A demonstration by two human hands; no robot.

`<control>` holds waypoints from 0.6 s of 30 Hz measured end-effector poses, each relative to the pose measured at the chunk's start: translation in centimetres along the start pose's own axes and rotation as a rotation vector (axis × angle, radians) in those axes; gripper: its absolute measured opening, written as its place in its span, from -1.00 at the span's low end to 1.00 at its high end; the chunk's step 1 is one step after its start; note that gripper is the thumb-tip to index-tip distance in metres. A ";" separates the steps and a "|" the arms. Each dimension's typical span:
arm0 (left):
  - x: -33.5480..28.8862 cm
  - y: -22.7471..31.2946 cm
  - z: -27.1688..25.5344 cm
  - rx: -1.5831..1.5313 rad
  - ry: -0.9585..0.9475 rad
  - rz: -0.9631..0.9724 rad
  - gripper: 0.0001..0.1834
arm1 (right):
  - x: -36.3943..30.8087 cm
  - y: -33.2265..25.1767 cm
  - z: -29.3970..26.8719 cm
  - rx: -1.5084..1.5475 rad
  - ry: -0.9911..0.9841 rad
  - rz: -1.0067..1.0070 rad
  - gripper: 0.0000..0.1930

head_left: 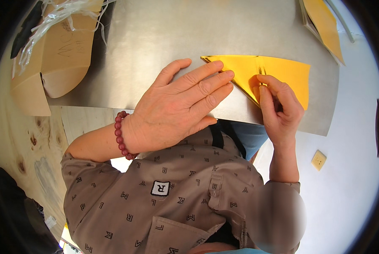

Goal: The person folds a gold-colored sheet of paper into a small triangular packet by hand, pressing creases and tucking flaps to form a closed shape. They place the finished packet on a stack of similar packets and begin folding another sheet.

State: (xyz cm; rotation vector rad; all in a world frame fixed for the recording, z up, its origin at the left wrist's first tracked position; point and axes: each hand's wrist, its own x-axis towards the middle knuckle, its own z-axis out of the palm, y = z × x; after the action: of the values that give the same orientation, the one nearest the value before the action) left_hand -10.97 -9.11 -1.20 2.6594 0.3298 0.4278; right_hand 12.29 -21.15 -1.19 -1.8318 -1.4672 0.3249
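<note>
A yellow sheet of paper (289, 76) folded to a point lies at the metal table's near edge, with a shiny gold strip running down its middle. My left hand (172, 101), wearing a dark red bead bracelet (120, 133), is stretched flat, its fingertips over the paper's slanting left edge. On top of the paper, my right hand (281, 103) is closed in a pinch at the gold strip. Thumb and forefinger nearly meet there; what lies between them is too small to make out. The other right fingers are curled under and partly hidden.
The metal table (155, 38) ends just in front of my body. An open cardboard box (66, 51) with clear plastic strips (66, 12) stands at the far left. More yellow sheets (322, 25) lie at the far right, by a white wall with a socket (319, 160).
</note>
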 end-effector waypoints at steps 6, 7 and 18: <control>0.0 0.0 -0.1 -0.003 -0.042 -0.028 -0.24 | 0.1 0.0 0.0 -0.046 -0.006 -0.014 -0.80; 0.0 -0.1 -0.1 -0.005 -0.046 -0.031 -0.23 | 0.1 0.0 0.0 -0.038 -0.005 -0.018 -0.80; 0.0 0.0 -0.1 0.009 -0.063 -0.052 -0.18 | 0.1 0.0 0.0 -0.033 -0.002 -0.016 -0.81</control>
State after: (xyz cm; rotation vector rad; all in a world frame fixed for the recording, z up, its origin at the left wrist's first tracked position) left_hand -11.02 -9.08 -1.12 2.6600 0.3811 0.3259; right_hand 12.30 -21.05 -1.15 -1.8457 -1.4955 0.2962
